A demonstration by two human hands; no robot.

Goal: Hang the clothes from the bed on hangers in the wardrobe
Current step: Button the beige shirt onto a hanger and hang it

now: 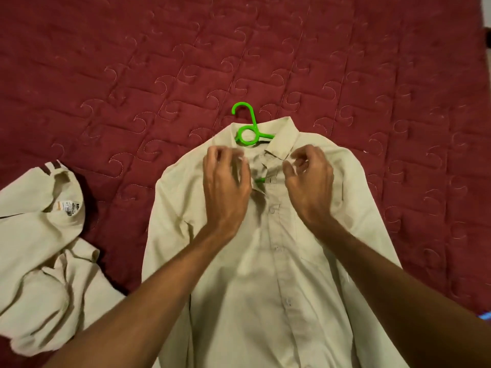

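Currently a cream button-up shirt (265, 288) lies face up on a maroon quilted bedcover (159, 62), its front closed along a row of small buttons (271, 210) and a chest pocket (300, 235) showing beside the placket. A green plastic hanger (248, 134) sits inside the shirt; its hook and ring stick out past the collar (283, 139) onto the bedcover, and a short green strip shows at the open neck between the 2 hands. The left hand (225, 181) hovers over the shirt's neck area on 1 side, its fingers (212, 155) curled and spread apart in a claw shape. The right hand (309, 181) is level with it on the other side, just under the collar point, fingers (310, 152) bent inward with thumb and forefinger close together. Both hands are blurred, so whether either one actually pinches cloth cannot be told. To the left, well apart from the shirt's collar, a second cream garment (39, 248) lies crumpled with a white label (69, 207) visible at its neck.
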